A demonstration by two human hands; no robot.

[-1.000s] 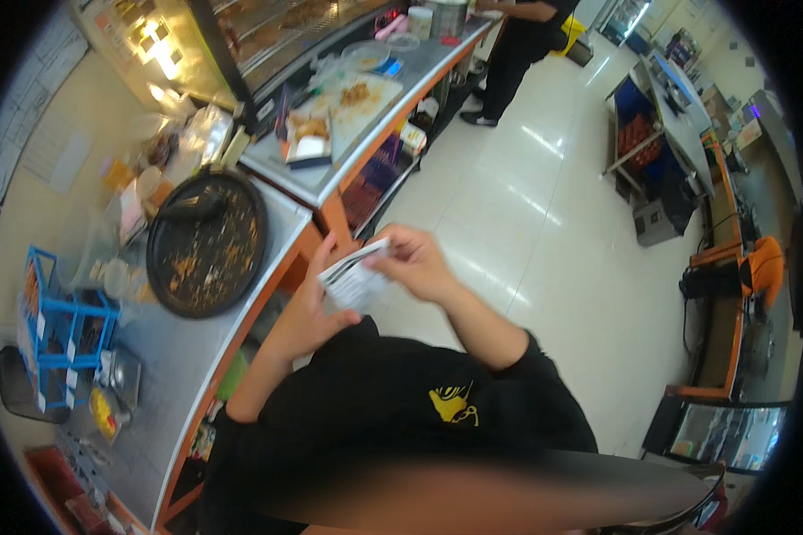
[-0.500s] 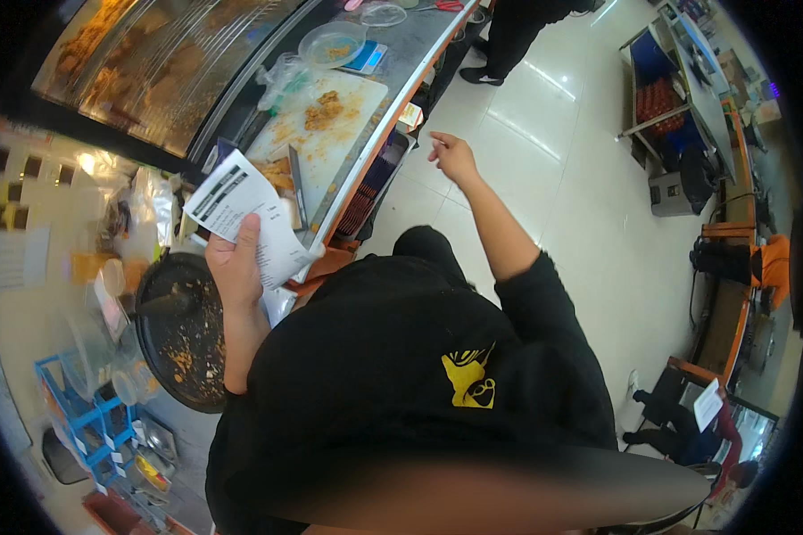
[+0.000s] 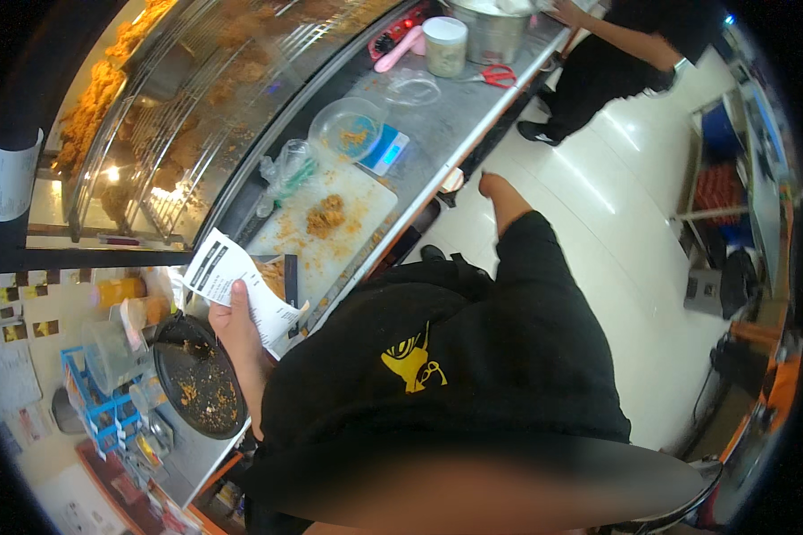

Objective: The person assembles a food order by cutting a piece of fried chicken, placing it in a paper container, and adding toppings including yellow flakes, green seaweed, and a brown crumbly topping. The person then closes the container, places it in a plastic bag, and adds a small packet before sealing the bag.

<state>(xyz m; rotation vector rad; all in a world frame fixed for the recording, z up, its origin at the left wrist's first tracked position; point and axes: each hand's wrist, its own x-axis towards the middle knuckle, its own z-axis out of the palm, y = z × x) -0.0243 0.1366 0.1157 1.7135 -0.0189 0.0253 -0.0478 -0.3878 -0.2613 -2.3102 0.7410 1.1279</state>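
My left hand grips a white printed receipt, thumb on top of the paper. Partly behind the receipt, at the counter's near end, lies a dark-edged box of fried food. Beyond it, a white cutting board carries a clump of breaded fried food and scattered crumbs. A knotted clear plastic bag rests at the board's far left corner. My right hand hangs over the floor beyond the counter's right edge, apart from everything; its fingers are hidden from view.
A clear bowl stands by a blue-lit scale. Farther along are red scissors, a white-lidded jar and a metal pot. A heated display case, round black pan and blue rack line the left. Another person stands ahead.
The view has shifted, bringing the jar, pot and the other person's arm into sight. My right hand has turned, so its fingers no longer show. My left hand still holds the receipt.
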